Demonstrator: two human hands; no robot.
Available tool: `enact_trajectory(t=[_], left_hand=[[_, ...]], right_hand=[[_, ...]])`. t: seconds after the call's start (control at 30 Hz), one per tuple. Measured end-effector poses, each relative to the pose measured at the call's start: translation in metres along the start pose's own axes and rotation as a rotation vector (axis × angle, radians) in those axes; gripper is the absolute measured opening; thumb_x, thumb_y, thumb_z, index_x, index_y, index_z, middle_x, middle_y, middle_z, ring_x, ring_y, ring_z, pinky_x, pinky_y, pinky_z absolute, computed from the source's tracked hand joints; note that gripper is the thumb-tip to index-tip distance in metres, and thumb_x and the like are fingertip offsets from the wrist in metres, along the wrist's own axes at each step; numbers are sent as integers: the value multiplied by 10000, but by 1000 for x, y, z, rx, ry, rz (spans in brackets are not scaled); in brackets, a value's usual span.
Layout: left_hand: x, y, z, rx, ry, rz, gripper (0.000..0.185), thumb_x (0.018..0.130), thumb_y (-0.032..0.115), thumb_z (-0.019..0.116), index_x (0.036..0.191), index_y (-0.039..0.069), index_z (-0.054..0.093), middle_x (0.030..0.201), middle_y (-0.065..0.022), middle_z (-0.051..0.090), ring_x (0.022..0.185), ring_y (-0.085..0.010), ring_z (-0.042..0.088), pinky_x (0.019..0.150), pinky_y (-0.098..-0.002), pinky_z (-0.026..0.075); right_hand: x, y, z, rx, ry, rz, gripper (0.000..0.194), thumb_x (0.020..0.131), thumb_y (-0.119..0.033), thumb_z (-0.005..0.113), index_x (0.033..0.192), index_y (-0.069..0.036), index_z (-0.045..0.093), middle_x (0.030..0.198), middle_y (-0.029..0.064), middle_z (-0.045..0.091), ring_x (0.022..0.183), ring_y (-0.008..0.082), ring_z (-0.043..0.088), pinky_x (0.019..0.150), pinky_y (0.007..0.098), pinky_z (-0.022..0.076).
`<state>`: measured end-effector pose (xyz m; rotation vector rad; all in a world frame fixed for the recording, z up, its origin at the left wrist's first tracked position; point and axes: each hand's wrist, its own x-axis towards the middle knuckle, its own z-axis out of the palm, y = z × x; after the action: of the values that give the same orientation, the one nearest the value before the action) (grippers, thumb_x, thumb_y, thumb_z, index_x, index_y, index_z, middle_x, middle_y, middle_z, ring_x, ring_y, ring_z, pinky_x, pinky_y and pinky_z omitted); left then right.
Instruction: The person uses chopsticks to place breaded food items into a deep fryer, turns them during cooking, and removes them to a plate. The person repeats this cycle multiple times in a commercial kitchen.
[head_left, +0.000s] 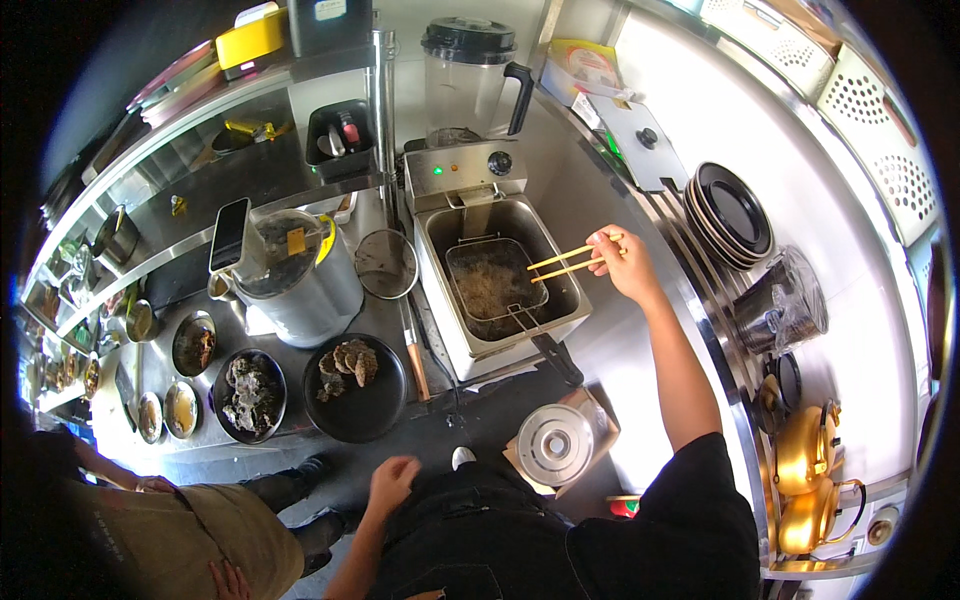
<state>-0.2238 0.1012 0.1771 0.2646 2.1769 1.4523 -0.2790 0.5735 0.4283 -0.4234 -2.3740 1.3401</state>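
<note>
My right hand (624, 262) grips a pair of wooden chopsticks (574, 259), their tips apart above the right side of a wire fryer basket (535, 289). The basket sits in the oil of a steel electric fryer (491, 346), and bubbles and foam cover its middle; what lies under them is hidden. A green light glows on the fryer's panel. My left hand (395, 480) hangs low before my body, fingers partly curled, nothing visible in it. A black plate (355, 420) with dark brown coated pieces (351, 364) stands left of the fryer.
Left of the fryer are a round mesh strainer (386, 262), a large grey container (315, 300) and a black bowl of grey-white coated pieces (250, 394). A lidded steel pot (555, 445) stands below the fryer. Another person in an apron (187, 532) is at the lower left. Black plates (731, 210) rest on the right rack.
</note>
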Motion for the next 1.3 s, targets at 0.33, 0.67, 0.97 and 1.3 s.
enact_trajectory(t=[0.33,0.67,0.97,1.3], left_hand=[[90,264,169,-1440,-610,-503,392,920,406,489,1009,29,425,802,-76,497,732,-200,515,711,-341,463],[59,264,194,-1129,-225,-489,221,910,193,536,767,83,408,587,-10,371,485,-146,353,466,-313,315],[67,260,187,-1183,-249,-494,216,918,159,509,755,66,402,591,-23,377,478,-150,347,467,-306,312],[93,266,192,-1285,-255,-466,194,935,172,480,805,35,438,627,-34,399,531,-169,399,488,-323,333]], right_hand=[[-24,-26,0,33,138,-142,287,946,-265,481,917,2,582,711,50,566,612,117,601,529,220,492],[-31,-31,-18,68,153,-177,277,949,-255,475,930,0,584,724,47,561,618,118,605,535,223,497],[-21,-30,-15,71,122,-182,273,950,-249,474,929,-1,585,719,41,560,620,116,606,537,221,497],[-13,-38,-11,95,97,-187,241,940,-225,498,908,-2,585,725,53,600,598,97,587,536,222,486]])
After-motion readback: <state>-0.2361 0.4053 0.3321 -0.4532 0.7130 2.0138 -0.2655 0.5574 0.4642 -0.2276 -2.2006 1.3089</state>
